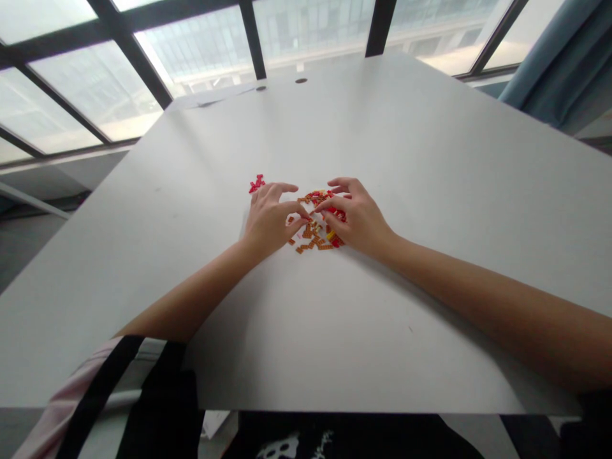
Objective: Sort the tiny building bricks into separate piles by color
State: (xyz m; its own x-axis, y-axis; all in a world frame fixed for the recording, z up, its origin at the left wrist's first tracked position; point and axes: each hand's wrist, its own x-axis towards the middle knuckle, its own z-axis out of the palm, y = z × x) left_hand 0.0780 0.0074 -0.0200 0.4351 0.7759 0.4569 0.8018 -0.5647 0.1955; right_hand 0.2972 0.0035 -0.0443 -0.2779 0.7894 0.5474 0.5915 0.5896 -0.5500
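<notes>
Small building bricks in orange-brown, red and yellow form a loose pile [313, 244] on the white table [306, 331]. Over the pile's left side is my left hand [272, 220], its thumb and index finger pinched together above the bricks. My right hand [356, 217] reaches in from the right, thumb and index finger also closed, almost touching the left fingertips. Whatever the two pinches hold is too small to make out. Part of the pile, including red and yellow bricks [333, 239], is covered by my right hand.
Beyond my left hand lies a separate small group of red bricks [257, 183]. Two dark round holes [301, 81] sit near the table's far edge, by a sheet of white paper [210, 99]. Windows stand behind, and a blue curtain [564, 70] hangs at the right.
</notes>
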